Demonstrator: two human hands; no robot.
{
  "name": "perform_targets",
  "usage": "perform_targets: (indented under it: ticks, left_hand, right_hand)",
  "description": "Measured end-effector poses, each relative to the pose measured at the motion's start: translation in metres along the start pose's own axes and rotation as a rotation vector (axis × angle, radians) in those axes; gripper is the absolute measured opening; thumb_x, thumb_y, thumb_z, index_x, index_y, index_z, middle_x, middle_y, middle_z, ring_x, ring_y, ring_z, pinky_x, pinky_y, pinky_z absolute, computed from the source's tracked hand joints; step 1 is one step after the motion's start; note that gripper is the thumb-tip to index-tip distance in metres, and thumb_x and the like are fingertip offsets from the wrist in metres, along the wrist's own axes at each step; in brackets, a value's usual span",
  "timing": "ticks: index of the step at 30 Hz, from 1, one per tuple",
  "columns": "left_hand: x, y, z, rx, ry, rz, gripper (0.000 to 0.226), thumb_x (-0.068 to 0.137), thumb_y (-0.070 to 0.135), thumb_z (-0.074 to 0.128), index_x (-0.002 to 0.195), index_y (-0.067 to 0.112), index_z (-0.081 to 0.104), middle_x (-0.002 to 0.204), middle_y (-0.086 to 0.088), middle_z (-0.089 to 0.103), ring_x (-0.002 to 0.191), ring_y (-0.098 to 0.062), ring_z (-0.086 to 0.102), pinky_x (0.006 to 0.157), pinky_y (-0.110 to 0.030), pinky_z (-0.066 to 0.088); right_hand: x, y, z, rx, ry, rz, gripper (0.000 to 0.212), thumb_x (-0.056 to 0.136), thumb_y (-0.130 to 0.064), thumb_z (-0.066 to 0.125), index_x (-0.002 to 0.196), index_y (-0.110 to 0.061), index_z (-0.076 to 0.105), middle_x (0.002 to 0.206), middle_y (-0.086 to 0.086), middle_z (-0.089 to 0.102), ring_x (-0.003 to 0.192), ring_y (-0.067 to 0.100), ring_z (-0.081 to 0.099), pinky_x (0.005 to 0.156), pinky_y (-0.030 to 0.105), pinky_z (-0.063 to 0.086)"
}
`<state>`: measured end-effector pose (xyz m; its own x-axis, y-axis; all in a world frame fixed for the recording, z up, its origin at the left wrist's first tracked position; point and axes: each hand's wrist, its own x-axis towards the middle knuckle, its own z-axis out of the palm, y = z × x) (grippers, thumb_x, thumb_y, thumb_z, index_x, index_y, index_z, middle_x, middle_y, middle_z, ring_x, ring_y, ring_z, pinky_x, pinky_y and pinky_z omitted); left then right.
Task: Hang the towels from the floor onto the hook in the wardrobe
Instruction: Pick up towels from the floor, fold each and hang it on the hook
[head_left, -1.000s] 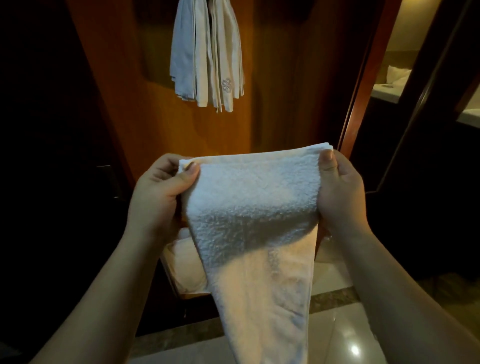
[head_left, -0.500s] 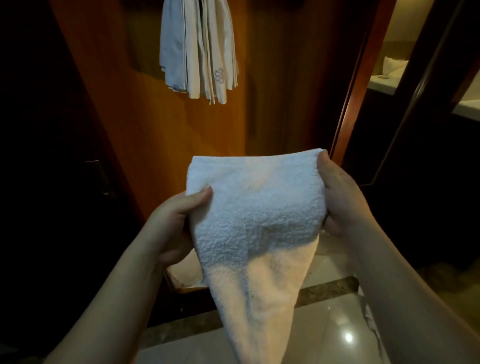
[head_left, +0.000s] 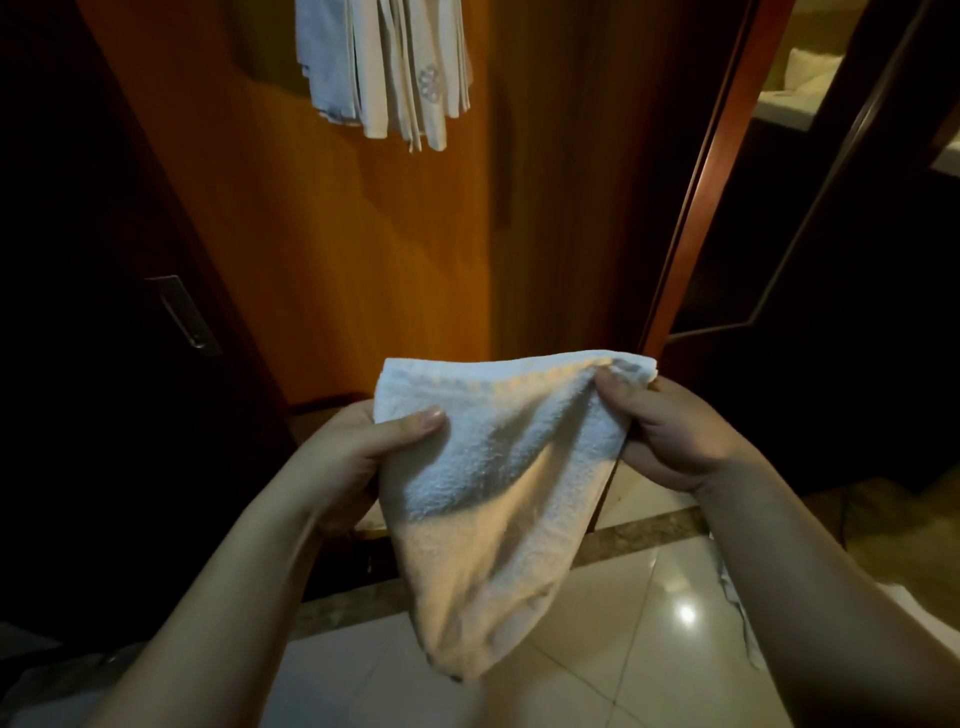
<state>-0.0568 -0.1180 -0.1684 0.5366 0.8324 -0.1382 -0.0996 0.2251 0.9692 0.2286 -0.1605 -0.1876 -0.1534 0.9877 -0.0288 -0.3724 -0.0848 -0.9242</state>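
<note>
Wardrobe interior (head_left: 363, 249), smooth orange-brown wood panel, with flat-woven white cloths (head_left: 387, 73) already hanging at the top of my view; their hook is out of frame. Over the last second I have lowered the white terry towel (head_left: 493, 467), and its taut top edge has gone slack and creased, so I judge I am regripping before lifting it to the hook. Left hand (head_left: 343, 467) pinches the left edge under the thumb and right hand (head_left: 670, 436) pinches the top right corner, the nubby towel tapering over the glossy floor tiles (head_left: 649, 623).
</note>
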Motion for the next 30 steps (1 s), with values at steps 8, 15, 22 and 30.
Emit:
perform_targets:
  ticks: [8,15,22,30]
  left_hand:
    - [0.002,-0.039,0.002,-0.044,0.206,0.057,0.029,0.08,0.039,0.068,0.097,0.02,0.082,0.107,-0.011,0.077,0.096,-0.024,0.074,0.072,-0.027,0.059]
    - [0.006,-0.058,0.024,-0.036,0.462,0.086,0.039,0.073,0.055,0.076,0.096,0.024,0.081,0.097,-0.009,0.078,0.09,-0.028,0.075,0.075,-0.039,0.058]
    - [-0.011,-0.071,0.067,0.16,0.681,0.257,0.017,0.094,0.049,0.058,0.092,0.059,0.071,0.09,0.025,0.074,0.084,0.008,0.069,0.069,-0.025,0.051]
    - [-0.014,-0.057,0.073,-0.017,0.589,0.292,0.015,0.092,0.042,0.063,0.091,0.042,0.078,0.09,0.006,0.078,0.088,-0.011,0.074,0.077,-0.03,0.057]
  right_hand:
    - [0.003,0.024,-0.007,-0.019,0.154,0.073,0.055,0.077,-0.038,0.077,0.12,-0.006,0.068,0.125,0.018,0.07,0.119,0.032,0.066,0.092,0.039,0.058]
    - [0.001,0.042,0.019,0.015,0.438,0.101,0.037,0.094,-0.036,0.066,0.118,-0.007,0.068,0.114,0.016,0.074,0.103,0.031,0.074,0.09,0.048,0.058]
    - [-0.021,0.078,0.075,-0.327,0.726,0.008,0.039,0.101,-0.059,0.044,0.119,-0.033,0.067,0.103,-0.013,0.075,0.099,0.009,0.071,0.088,0.038,0.057]
    - [-0.027,0.073,0.088,-0.248,0.49,-0.009,0.051,0.082,-0.077,0.051,0.108,-0.038,0.071,0.1,-0.008,0.077,0.094,0.01,0.074,0.086,0.039,0.056]
